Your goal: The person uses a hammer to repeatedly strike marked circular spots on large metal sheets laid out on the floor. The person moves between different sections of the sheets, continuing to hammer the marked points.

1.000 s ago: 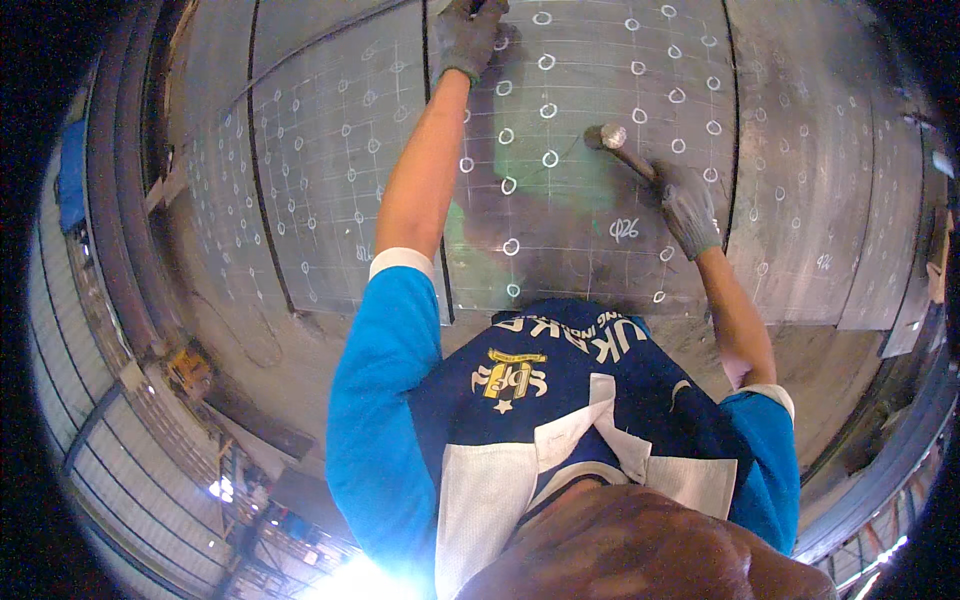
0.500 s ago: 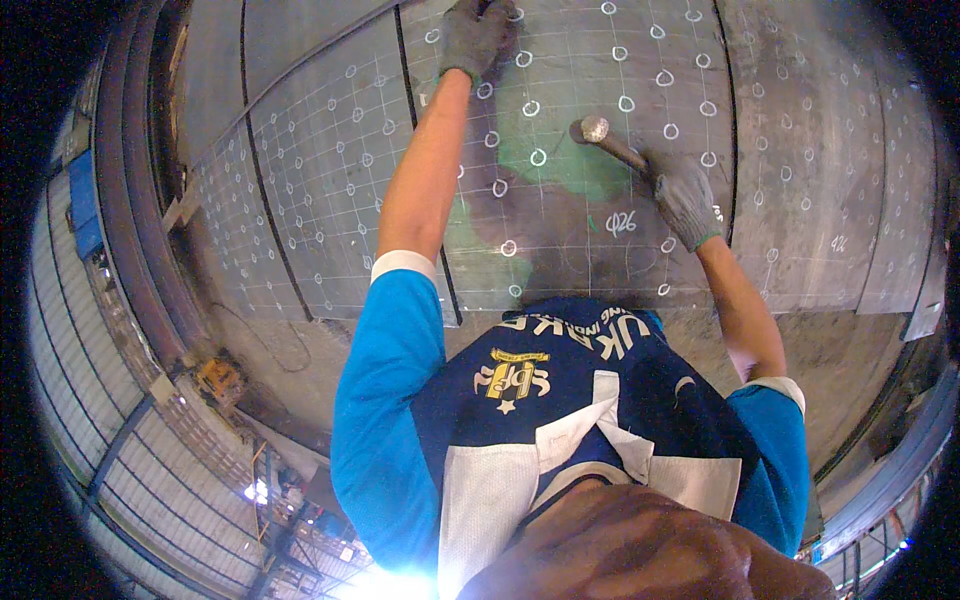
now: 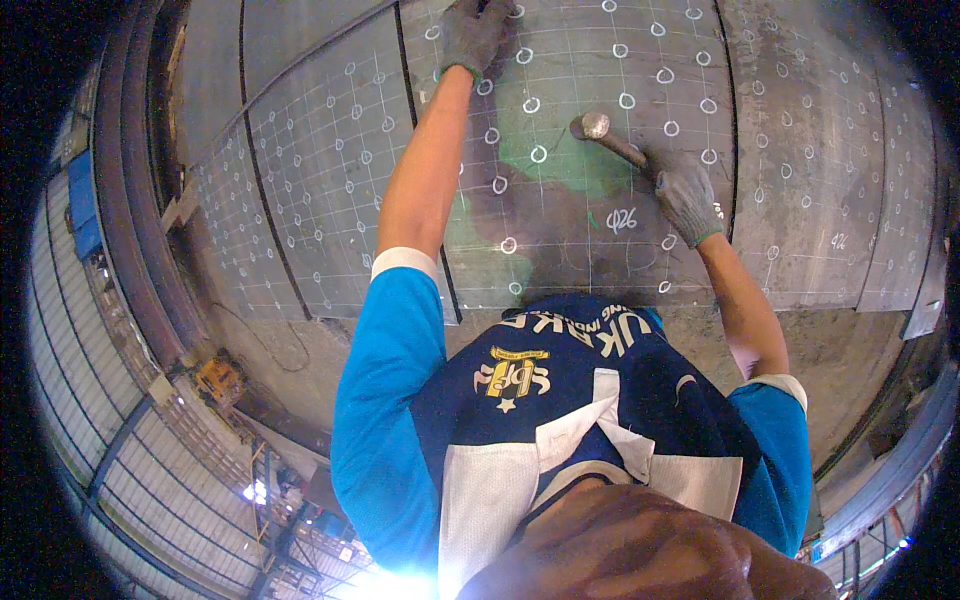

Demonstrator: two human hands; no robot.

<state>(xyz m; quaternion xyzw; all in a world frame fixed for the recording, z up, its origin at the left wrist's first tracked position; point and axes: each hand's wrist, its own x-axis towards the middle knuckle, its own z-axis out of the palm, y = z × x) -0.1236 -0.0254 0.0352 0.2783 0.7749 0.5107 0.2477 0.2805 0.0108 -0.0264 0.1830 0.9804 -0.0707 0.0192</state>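
- Both hands wear grey knitted gloves and are stretched out over a large grey steel plate (image 3: pixel 330 170).
- Right hand (image 3: pixel 685 192) is closed in a fist round the wooden handle of a hammer (image 3: pixel 612 140), gripping it at the lower end of the shaft.
- Its round metal head points up and to the left, and lies over the plate beside a chalk circle; whether the head touches the steel cannot be told.
- Left hand (image 3: pixel 472 32) lies at the top edge of the view with its fingers curled downward against the plate; it seems to press or steady something small there, but what it has, if anything, is hidden under the glove.
- White chalk lines cross the plate in a grid, and small chalk circles (image 3: pixel 538 154) sit at many of the crossings.
- A green smear of chalk or paint (image 3: pixel 560 175) spreads over the plate between the two hands, just below the hammer's head.
- Dark seams divide the steel into several panels, and a scrawl of chalk writing sits just below the right hand.
- A blue shirt with white cuffs (image 3: pixel 400 260) covers the upper arms, and the forearms are bare down to the gloves.
- Far left, a dark curved rail (image 3: pixel 120 210) runs along the plate's edge, with a small yellow machine (image 3: pixel 218 380) below it.
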